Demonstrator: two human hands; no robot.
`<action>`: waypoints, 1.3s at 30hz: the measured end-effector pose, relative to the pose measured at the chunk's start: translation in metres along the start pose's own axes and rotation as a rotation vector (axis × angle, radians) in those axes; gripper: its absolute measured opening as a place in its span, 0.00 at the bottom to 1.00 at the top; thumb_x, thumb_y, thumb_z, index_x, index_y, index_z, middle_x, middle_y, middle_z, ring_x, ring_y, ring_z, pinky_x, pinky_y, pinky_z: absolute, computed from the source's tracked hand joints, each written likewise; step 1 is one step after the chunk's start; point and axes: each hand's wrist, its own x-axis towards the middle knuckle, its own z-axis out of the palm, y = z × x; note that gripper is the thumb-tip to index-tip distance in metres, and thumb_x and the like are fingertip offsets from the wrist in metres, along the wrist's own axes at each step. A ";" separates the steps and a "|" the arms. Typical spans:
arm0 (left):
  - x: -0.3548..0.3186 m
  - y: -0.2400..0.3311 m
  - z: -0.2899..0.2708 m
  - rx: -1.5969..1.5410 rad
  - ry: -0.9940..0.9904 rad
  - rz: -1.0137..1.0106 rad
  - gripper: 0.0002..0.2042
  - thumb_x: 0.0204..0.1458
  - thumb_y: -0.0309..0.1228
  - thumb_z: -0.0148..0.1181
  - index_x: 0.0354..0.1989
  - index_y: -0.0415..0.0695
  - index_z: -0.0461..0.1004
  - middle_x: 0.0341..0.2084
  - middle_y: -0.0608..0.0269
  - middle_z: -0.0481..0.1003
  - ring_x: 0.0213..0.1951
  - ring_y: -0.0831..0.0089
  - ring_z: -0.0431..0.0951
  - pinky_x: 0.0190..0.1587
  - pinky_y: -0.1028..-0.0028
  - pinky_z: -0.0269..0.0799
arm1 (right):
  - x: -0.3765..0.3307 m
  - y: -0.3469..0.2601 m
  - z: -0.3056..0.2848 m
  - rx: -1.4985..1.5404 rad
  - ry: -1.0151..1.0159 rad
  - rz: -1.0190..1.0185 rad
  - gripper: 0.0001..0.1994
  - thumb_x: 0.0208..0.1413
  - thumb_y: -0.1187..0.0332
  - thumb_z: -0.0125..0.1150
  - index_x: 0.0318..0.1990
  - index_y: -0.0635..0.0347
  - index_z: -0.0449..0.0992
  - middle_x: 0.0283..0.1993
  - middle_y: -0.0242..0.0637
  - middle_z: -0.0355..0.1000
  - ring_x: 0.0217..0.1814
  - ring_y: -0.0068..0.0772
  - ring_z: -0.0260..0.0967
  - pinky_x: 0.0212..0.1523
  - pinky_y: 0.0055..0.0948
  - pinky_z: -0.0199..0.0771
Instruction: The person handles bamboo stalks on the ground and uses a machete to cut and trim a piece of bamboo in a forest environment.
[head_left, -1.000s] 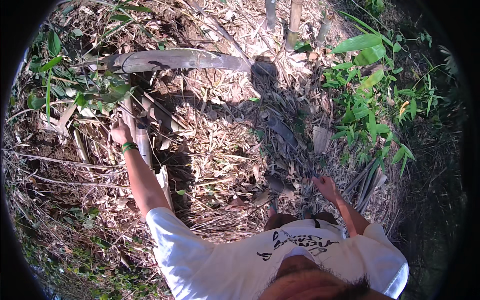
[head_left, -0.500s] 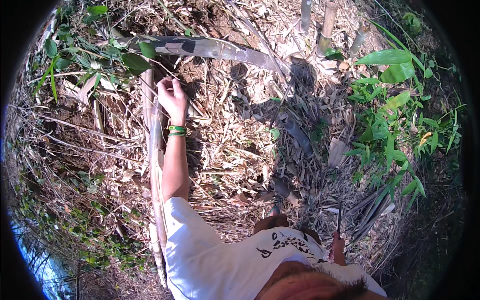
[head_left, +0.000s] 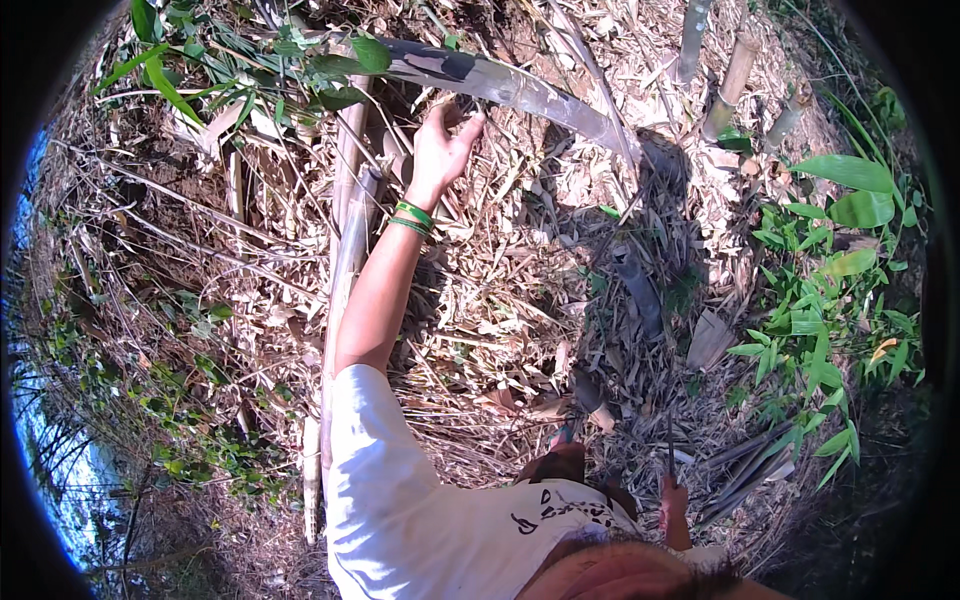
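Observation:
My left hand is stretched out over the leaf litter with thumb and fingers apart, and I see nothing held in it. Its fingertips come close to the underside of a grey bamboo culm that lies across the far ground; whether they touch it I cannot tell. Beside my left forearm runs another long bamboo pole, pointing away from me. Low on the right, my right hand is closed round the handle of a long knife, its thin dark blade pointing away from me.
Cut bamboo stumps stand at the far right. A shorter stump rises in the shade mid-right. Leafy green shoots spread along the right, and leaves overhang the culm's left end. Dry leaves and twigs cover the ground.
My left hand has moved right and its thumb has spread from the fingers. The whole view has shifted, so the bamboo appears further right and higher. My right hand keeps the knife low.

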 end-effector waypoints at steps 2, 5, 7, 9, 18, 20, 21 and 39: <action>0.031 -0.020 0.013 -0.300 0.131 -0.361 0.48 0.48 0.57 0.70 0.63 0.24 0.62 0.54 0.40 0.75 0.55 0.59 0.77 0.59 0.64 0.71 | 0.003 -0.016 -0.003 0.104 -0.029 0.011 0.30 0.56 0.41 0.64 0.30 0.68 0.81 0.22 0.42 0.74 0.25 0.43 0.76 0.31 0.43 0.76; 0.070 -0.041 0.006 -0.526 0.259 -0.664 0.63 0.41 0.60 0.74 0.69 0.19 0.46 0.64 0.35 0.64 0.62 0.57 0.71 0.64 0.64 0.65 | -0.016 -0.052 -0.015 0.288 -0.070 0.051 0.27 0.57 0.44 0.66 0.24 0.62 0.75 0.15 0.33 0.65 0.12 0.29 0.64 0.12 0.33 0.60; 0.082 -0.047 0.005 -0.651 0.427 -0.598 0.53 0.42 0.58 0.73 0.64 0.27 0.54 0.64 0.41 0.64 0.63 0.57 0.66 0.66 0.57 0.60 | -0.030 -0.065 -0.027 0.334 -0.084 0.049 0.26 0.58 0.43 0.65 0.23 0.57 0.72 0.14 0.28 0.62 0.11 0.24 0.60 0.12 0.30 0.58; 0.089 -0.022 0.029 -0.894 0.491 -0.651 0.51 0.42 0.54 0.76 0.63 0.29 0.54 0.64 0.42 0.65 0.64 0.57 0.66 0.68 0.56 0.58 | -0.045 -0.063 -0.044 0.354 -0.060 0.094 0.26 0.60 0.43 0.63 0.21 0.52 0.67 0.13 0.24 0.59 0.11 0.20 0.57 0.12 0.28 0.55; 0.142 -0.063 0.049 -0.574 0.946 -0.483 0.53 0.40 0.49 0.79 0.67 0.28 0.53 0.62 0.42 0.65 0.59 0.50 0.70 0.65 0.56 0.63 | -0.040 0.035 -0.029 0.285 -0.054 0.243 0.33 0.58 0.38 0.61 0.21 0.64 0.75 0.16 0.35 0.67 0.17 0.31 0.68 0.21 0.36 0.67; 0.159 -0.044 0.084 -0.990 0.840 -0.498 0.50 0.39 0.36 0.82 0.67 0.39 0.53 0.51 0.55 0.73 0.42 0.62 0.76 0.48 0.57 0.78 | -0.069 0.087 -0.035 -0.137 0.460 0.147 0.36 0.55 0.34 0.60 0.22 0.66 0.76 0.18 0.41 0.71 0.20 0.39 0.72 0.25 0.42 0.72; 0.174 -0.061 0.056 -1.194 0.683 -0.460 0.48 0.41 0.36 0.80 0.68 0.43 0.52 0.47 0.55 0.76 0.40 0.62 0.78 0.44 0.55 0.81 | -0.058 0.108 -0.035 -0.014 0.345 0.218 0.37 0.55 0.33 0.60 0.24 0.69 0.78 0.20 0.45 0.73 0.24 0.45 0.74 0.30 0.45 0.73; 0.177 -0.114 0.015 -1.063 0.287 -0.476 0.22 0.49 0.44 0.67 0.51 0.46 0.79 0.47 0.57 0.80 0.49 0.57 0.79 0.53 0.52 0.78 | -0.143 0.092 -0.057 0.363 0.244 0.446 0.31 0.57 0.39 0.63 0.31 0.67 0.81 0.22 0.40 0.73 0.25 0.37 0.74 0.29 0.41 0.69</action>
